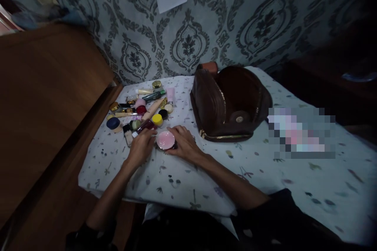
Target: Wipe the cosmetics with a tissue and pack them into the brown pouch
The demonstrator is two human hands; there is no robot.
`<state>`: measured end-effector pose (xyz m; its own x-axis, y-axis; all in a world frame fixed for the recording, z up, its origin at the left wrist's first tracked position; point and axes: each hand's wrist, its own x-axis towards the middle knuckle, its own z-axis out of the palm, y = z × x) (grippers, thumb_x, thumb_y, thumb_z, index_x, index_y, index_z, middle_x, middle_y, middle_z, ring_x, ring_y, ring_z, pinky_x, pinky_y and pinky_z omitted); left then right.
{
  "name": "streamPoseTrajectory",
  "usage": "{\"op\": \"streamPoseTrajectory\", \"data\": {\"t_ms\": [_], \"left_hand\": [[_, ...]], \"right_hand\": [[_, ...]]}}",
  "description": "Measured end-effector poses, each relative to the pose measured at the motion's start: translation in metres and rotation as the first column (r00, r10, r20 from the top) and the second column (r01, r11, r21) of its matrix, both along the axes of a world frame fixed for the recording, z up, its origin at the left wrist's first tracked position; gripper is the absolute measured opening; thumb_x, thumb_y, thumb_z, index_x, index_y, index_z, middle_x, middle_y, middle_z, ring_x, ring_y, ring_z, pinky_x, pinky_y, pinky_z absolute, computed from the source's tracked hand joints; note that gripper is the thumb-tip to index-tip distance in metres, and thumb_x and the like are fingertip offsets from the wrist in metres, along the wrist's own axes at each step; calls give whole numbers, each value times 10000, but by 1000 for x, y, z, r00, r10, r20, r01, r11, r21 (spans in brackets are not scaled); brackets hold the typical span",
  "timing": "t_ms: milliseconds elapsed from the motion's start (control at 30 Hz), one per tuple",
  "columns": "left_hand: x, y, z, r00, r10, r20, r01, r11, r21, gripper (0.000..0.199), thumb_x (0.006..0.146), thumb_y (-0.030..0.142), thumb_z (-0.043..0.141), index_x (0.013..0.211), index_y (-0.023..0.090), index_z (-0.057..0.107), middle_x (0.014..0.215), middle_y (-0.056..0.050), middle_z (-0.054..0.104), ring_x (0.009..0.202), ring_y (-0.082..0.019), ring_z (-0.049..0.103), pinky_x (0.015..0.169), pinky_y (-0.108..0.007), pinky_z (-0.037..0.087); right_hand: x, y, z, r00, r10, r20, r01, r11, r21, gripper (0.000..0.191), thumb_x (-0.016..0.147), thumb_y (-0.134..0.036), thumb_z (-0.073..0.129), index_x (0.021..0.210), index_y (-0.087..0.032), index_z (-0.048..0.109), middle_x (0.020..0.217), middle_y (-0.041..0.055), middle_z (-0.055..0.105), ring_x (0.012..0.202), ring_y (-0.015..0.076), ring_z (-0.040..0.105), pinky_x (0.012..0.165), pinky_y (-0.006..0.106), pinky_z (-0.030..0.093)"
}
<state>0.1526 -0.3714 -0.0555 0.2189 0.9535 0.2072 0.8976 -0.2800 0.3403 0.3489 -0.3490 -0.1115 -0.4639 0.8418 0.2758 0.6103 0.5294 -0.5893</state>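
Observation:
In the head view, a small round jar (pixel 165 140) with a pink top and a pale rim sits low over the cloth. My right hand (pixel 186 146) is closed around its right side. At the jar's left edge is my left hand (pixel 141 148), its fingers curled in a pinch; what they hold, if anything, is too small to make out. Just behind that hand lies a dark red tube (pixel 145 126) with a whitish cap. Near it are a yellow-lidded jar (pixel 157 119), a black-lidded jar (pixel 163 114) and a small bottle with a black cap (pixel 127 135).
Several cosmetics, including a pink tube (pixel 170 96) and a blue-lidded jar (pixel 114 124), crowd the left of the patterned cloth (pixel 176 182). An unzipped brown leather bag (pixel 207 104) stands right of them. A wooden panel (pixel 50 98) borders the left; a papered wall (pixel 188 43) rises behind.

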Motion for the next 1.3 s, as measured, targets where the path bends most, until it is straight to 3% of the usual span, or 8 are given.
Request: {"op": "streamPoseTrajectory", "data": {"t_ms": [200,300,400,600,767,967,1100,1300], "left_hand": [[-12,-11,-19,895,104,434,-71,993,-91,250,825,286,579,1001,160,704,1029,-91,736,990,-243,668,906,-380,504],[-7,-10,-11,748,174,640,-88,982,-165,315,807,372,621,1017,152,702,1003,-74,751,947,-231,679,873,-350,517],[-2,-6,0,682,181,709,-87,982,-167,349,804,405,639,1037,153,702,1033,-73,750,966,-233,678,888,-344,512],[9,8,-3,775,3,633,5,1000,-10,282,825,340,620,1018,152,703,1076,-94,727,1060,-247,645,998,-391,455],[21,12,-11,827,-138,544,121,990,67,224,875,276,589,1024,158,706,1005,-87,699,993,-222,636,939,-369,477],[22,-3,-5,857,-325,399,332,942,53,225,924,232,531,1074,205,697,1040,-81,670,1021,-213,625,936,-366,486],[8,-16,-7,893,-312,324,327,945,6,229,933,227,519,1083,215,693,1063,-82,664,1017,-209,625,927,-363,494],[-8,-7,-22,929,-129,348,129,991,24,201,903,210,545,1047,180,683,1026,-76,667,1010,-215,641,912,-366,498]], "right_hand": [[0,-5,5,975,45,-218,-50,999,-20,468,811,-347,725,1233,-180,610,1136,125,611,1086,274,529,948,427,451],[-1,-7,12,912,-56,-406,-49,968,-246,379,864,-438,642,1157,-197,627,1017,68,667,949,221,608,852,360,493],[-4,-8,18,857,-146,-494,-145,852,-503,400,927,-537,489,1056,-182,620,841,19,663,732,165,639,702,292,514],[-9,-5,20,850,-258,-459,-150,717,-681,398,954,-535,433,835,-176,554,597,1,611,541,163,637,527,265,506],[-5,0,15,821,-305,-483,-81,774,-628,392,951,-516,456,767,-185,559,531,-24,573,448,117,558,428,209,421],[-2,4,11,796,-319,-515,-95,774,-626,380,948,-505,454,782,-179,560,503,-32,547,451,119,551,420,207,413],[-2,6,10,789,-306,-533,-143,752,-644,375,925,-525,491,882,-167,595,546,-27,575,454,121,555,395,210,403],[-2,5,9,783,-317,-535,-148,741,-655,317,917,-463,514,971,-162,597,579,-28,595,444,124,557,386,215,397]]}}
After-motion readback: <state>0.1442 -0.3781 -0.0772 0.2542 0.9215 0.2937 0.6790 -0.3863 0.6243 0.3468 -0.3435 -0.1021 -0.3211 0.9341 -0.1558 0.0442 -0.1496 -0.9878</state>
